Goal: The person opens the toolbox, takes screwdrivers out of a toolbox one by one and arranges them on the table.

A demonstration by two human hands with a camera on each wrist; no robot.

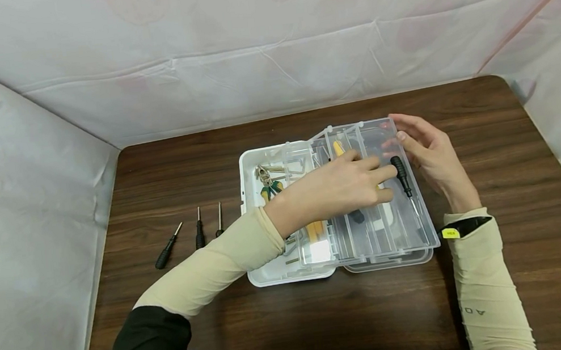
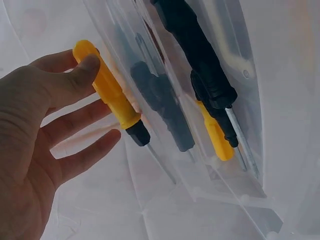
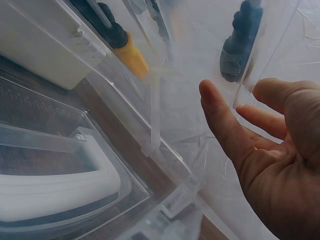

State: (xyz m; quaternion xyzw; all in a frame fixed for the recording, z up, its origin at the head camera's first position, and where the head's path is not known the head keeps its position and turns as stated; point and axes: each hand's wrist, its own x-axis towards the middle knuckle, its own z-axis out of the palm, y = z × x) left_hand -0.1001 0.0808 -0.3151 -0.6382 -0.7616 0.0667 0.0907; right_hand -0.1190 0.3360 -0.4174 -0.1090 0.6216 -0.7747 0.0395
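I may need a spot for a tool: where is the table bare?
The table is bare right of the right sleeve, between the three loose screwdrivers and the back sheet, and in front of the white box, between the sleeves. It is crowded in the box and over the clear tray, where the left hand holds a yellow screwdriver.

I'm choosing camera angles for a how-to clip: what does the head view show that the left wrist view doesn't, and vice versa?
Only head: three black-handled screwdrivers on the wooden table, pliers in the white box, and the right hand at the edge of the clear divided tray.

Only left wrist: the left hand plainly pinching a yellow-handled screwdriver, its metal shaft in sight.

Both: the left hand, the tray, and a black-handled screwdriver in it, perhaps not the same one.
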